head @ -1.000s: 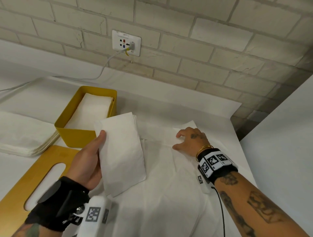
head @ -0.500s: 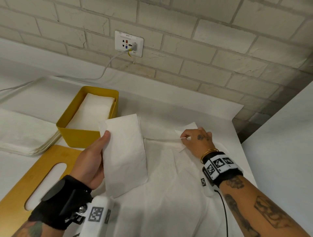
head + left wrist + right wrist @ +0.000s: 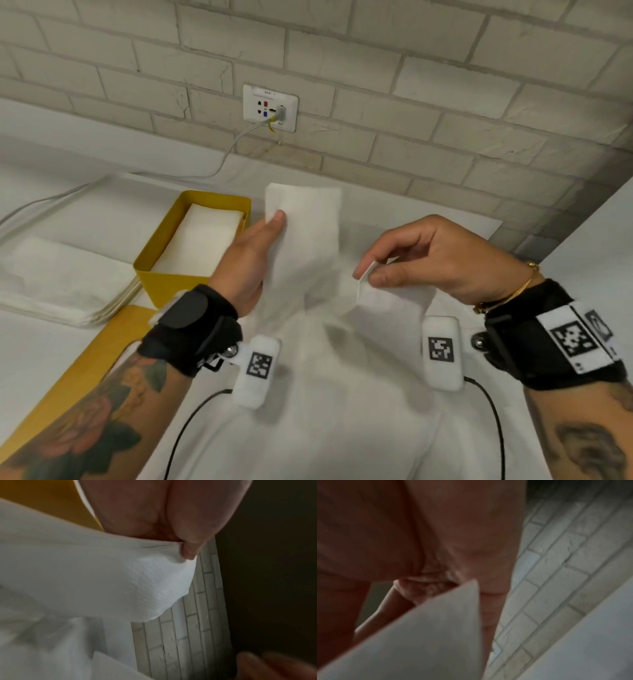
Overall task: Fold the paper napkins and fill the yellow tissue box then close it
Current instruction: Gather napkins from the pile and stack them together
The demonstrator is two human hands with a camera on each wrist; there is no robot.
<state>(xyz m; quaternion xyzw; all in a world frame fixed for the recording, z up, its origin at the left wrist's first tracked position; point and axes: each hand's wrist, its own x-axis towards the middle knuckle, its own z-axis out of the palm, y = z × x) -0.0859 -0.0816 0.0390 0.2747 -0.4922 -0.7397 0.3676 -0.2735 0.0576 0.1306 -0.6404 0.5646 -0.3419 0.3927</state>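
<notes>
My left hand (image 3: 260, 246) grips a folded white napkin (image 3: 306, 233) upright, thumb on its front, just right of the open yellow tissue box (image 3: 178, 274), which holds a stack of folded napkins (image 3: 202, 236). In the left wrist view the thumb (image 3: 190, 550) presses into the folded napkin (image 3: 111, 581). My right hand (image 3: 411, 263) pinches the corner of an unfolded napkin (image 3: 387, 301) between thumb and forefinger and holds it lifted off the table; that napkin's corner (image 3: 453, 608) shows in the right wrist view. The yellow lid (image 3: 78, 377) with its slot lies flat at the lower left.
A pile of unfolded napkins (image 3: 58, 284) lies left of the box. More white sheets (image 3: 325, 428) cover the table in front of me. A brick wall with a socket (image 3: 270, 108) and cable runs along the back. A white panel (image 3: 596, 240) stands at the right.
Both hands have risen off the table. The left carried the folded napkin up and farther back; the right lifted the unfolded napkin's corner it had pinched on the table.
</notes>
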